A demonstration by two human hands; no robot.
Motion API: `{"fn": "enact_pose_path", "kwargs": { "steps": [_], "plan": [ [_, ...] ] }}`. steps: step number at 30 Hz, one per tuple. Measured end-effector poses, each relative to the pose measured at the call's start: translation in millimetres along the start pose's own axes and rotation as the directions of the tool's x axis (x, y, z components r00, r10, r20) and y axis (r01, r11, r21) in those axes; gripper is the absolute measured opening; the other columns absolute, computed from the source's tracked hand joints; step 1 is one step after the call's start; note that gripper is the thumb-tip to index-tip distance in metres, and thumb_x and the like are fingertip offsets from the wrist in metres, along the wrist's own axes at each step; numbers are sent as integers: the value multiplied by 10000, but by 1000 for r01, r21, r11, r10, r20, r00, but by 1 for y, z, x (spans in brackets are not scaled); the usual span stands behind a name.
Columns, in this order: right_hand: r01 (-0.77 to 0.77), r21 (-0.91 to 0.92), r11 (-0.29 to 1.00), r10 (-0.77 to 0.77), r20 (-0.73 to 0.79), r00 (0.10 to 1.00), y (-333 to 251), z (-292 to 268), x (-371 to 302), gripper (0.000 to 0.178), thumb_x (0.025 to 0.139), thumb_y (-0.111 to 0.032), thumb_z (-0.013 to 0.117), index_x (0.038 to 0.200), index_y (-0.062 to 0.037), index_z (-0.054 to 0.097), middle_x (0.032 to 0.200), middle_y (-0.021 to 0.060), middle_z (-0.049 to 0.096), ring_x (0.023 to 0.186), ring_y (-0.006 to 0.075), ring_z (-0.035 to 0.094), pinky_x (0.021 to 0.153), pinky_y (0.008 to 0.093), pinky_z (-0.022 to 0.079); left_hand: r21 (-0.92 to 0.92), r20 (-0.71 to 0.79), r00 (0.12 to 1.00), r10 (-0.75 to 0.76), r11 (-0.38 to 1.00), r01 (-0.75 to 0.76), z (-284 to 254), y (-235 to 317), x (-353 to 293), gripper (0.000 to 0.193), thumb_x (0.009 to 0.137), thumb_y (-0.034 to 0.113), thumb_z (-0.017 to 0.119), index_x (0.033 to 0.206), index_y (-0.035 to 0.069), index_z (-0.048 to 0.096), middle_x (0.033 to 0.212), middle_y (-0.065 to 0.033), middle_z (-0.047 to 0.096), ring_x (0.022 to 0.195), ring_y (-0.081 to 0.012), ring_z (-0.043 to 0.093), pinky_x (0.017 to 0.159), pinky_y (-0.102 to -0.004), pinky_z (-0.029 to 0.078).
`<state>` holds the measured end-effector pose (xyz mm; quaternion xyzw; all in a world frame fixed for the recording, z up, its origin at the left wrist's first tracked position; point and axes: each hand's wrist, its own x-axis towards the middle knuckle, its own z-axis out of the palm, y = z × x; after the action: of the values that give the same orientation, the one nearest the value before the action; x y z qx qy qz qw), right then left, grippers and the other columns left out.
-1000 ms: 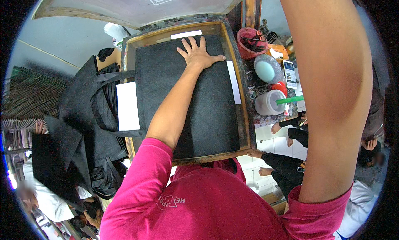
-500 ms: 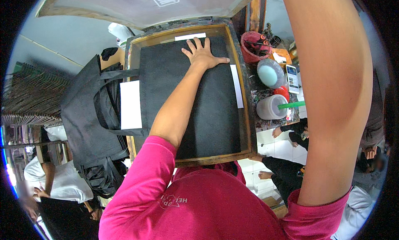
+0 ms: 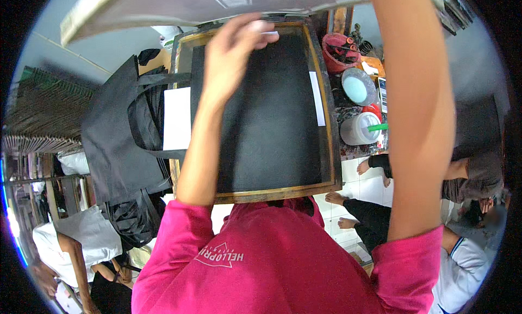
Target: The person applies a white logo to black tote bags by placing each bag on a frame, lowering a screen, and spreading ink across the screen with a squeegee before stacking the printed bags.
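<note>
A black fabric bag (image 3: 266,112) lies flat inside a wooden-framed printing board (image 3: 272,195) in front of me. My left hand (image 3: 234,47) is raised above the bag's far end, blurred, with bent fingers close to the lower edge of the tilted printing screen (image 3: 179,6) overhead. I cannot tell whether it grips anything. My right forearm (image 3: 418,112) rises past the board's right side and leaves the picture at the top, so that hand is hidden. A narrow white strip (image 3: 317,99) sits along the bag's right edge.
A white sheet (image 3: 177,118) and a heap of black bags (image 3: 117,134) lie left of the board. To the right stand a red bucket (image 3: 340,50), a bowl of pale blue paint (image 3: 357,87) and a white tub (image 3: 359,130). People sit on the floor (image 3: 380,167).
My left hand has lifted off the black bag and moved up and left toward the screen. The screen has swung lower, covering more of the top.
</note>
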<state>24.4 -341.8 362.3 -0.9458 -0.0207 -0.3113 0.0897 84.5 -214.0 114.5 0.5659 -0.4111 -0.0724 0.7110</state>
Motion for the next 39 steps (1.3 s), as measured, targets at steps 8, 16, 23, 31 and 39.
{"fn": "enact_pose_path", "kwargs": {
  "steps": [8,16,23,31,39],
  "plan": [
    [-87,253,963,67,88,994,-51,97,-241,284,895,-148,711,1131,-7,639,1031,207,691,962,392,686,817,461,544,-432,32,669,-742,594,679,-33,87,-231,275,1024,192,613,1000,-66,704,969,-254,756,738,-261,748,664,-338,609],
    [-49,108,993,-9,482,876,-51,151,-261,253,880,-166,708,1072,-37,605,965,163,676,914,366,663,796,468,523,-537,54,436,-898,342,771,-25,42,-287,284,996,169,618,1138,-71,672,1140,-226,735,922,-227,751,730,-290,614],
    [-27,195,980,-85,547,833,-69,125,-268,249,875,-208,713,1002,-40,580,894,154,658,836,363,665,722,475,523,-536,114,423,-899,303,788,-29,46,-283,323,984,142,572,1216,-80,609,1194,-240,713,971,-253,744,739,-299,611],
    [-19,-6,1000,19,308,951,-78,208,-261,101,896,-132,608,945,-60,557,805,126,618,725,298,648,637,425,533,-540,73,380,-922,284,792,-25,50,-279,300,963,121,558,1201,-53,611,1205,-244,707,996,-264,736,776,-321,606],
    [-117,-184,976,195,499,844,35,267,-112,289,841,-168,661,1081,-8,653,995,189,736,932,361,731,809,475,574,-726,85,366,-927,194,660,-22,49,-279,317,966,148,535,1179,-74,609,1308,-281,651,1170,-350,686,1002,-431,564]
  ]
}}
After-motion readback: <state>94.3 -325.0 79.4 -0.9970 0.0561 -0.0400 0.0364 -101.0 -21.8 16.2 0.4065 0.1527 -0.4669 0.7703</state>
